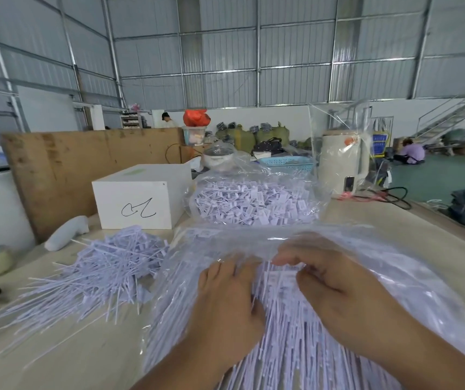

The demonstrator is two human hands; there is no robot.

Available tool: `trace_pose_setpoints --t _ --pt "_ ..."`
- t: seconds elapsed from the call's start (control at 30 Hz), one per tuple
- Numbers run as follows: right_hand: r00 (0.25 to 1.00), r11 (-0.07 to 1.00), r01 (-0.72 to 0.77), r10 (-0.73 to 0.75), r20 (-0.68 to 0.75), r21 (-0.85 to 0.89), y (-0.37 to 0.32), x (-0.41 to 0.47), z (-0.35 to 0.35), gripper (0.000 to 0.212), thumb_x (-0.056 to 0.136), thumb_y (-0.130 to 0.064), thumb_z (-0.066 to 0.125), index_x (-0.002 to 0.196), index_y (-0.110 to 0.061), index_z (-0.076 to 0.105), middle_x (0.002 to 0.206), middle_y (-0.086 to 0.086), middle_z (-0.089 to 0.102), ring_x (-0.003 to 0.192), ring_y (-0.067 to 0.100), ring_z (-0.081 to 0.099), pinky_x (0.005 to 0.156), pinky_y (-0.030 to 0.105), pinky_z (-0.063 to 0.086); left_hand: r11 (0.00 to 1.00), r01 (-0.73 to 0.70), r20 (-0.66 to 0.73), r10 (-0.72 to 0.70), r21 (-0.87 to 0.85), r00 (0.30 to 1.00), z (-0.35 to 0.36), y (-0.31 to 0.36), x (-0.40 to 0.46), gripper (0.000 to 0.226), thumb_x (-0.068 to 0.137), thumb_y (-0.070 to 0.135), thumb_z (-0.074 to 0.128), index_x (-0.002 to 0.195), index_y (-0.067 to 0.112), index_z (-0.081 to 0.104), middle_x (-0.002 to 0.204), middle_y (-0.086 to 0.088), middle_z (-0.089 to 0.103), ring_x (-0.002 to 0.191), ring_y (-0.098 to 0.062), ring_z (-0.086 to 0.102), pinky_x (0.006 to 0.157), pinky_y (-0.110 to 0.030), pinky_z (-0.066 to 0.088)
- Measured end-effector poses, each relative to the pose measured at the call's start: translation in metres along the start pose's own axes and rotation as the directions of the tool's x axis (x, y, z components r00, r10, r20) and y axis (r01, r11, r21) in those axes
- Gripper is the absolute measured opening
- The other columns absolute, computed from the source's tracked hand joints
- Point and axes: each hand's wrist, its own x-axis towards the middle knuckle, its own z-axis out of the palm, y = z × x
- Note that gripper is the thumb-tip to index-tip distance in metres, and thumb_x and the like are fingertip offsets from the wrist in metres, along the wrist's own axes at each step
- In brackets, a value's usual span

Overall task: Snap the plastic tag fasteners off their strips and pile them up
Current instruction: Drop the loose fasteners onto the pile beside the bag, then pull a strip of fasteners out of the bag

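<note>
both hands were in the open bag of strips (pixel 296 333), the left hand (pixel 225 299) curled round a bundle, the right hand (pixel 335 280) pinching tag heads, so snapping one strip free and adding it to the loose pile (pixel 104 274) seemed next.

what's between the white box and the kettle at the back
In the head view, a clear plastic bag heaped with loose tag fasteners sits between the white box and the kettle.
</note>
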Motion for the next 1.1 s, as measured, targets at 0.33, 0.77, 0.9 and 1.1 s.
trace_pose_setpoints --t 0.33,0.77,0.9,1.1 --pt "0.995 0.994 0.086 -0.081 -0.061 0.071 -0.005 0.003 0.005 0.045 0.070 0.002 0.048 0.098 -0.031 0.061 0.106 -0.018 0.058 0.104 0.005 0.055 0.082 0.009 0.040 0.971 -0.140 -0.004 0.142 -0.193 0.990 -0.002 0.019 -0.004 0.064 0.079 0.056 0.022 0.139 0.038 0.035 0.137 0.022 0.038 0.123 -0.006 0.034 0.104 -0.029 0.022" --pt "0.929 0.931 -0.178 0.265 0.258 -0.317 0.007 0.000 -0.011 0.068 0.088 -0.071 0.015 0.098 -0.025 0.065 0.096 -0.007 0.064 0.092 0.005 0.057 0.089 0.033 0.045 0.936 -0.146 -0.033 0.143 -0.320 0.989 -0.021 0.012 0.002 0.030 0.093 0.039 0.058 0.122 0.034 0.062 0.092 0.017 0.057 0.087 -0.004 0.050 0.086 -0.024 0.041" --pt "0.912 0.884 -0.240 0.346 0.218 -0.401 0.008 0.001 -0.014 0.086 0.077 -0.085 0.001 0.089 -0.027 0.062 0.087 -0.005 0.062 0.082 0.006 0.056 0.082 0.031 0.046 0.920 -0.170 -0.055 0.161 -0.352 0.985 -0.026 0.008 0.000 0.028 0.080 0.050 0.069 0.101 0.032 0.068 0.100 0.018 0.057 0.097 -0.003 0.053 0.090 -0.026 0.042" --pt "0.800 0.843 -0.480 0.534 0.274 -0.242 0.015 0.002 -0.026 0.047 0.084 -0.070 0.022 0.105 -0.055 0.061 0.105 -0.030 0.060 0.077 -0.014 0.055 0.068 0.007 0.039 0.903 -0.101 -0.020 0.103 -0.418 0.995 -0.034 0.003 -0.003 0.052 0.060 0.080 0.058 0.088 0.036 0.054 0.103 0.029 0.048 0.101 0.009 0.044 0.080 -0.009 0.036"
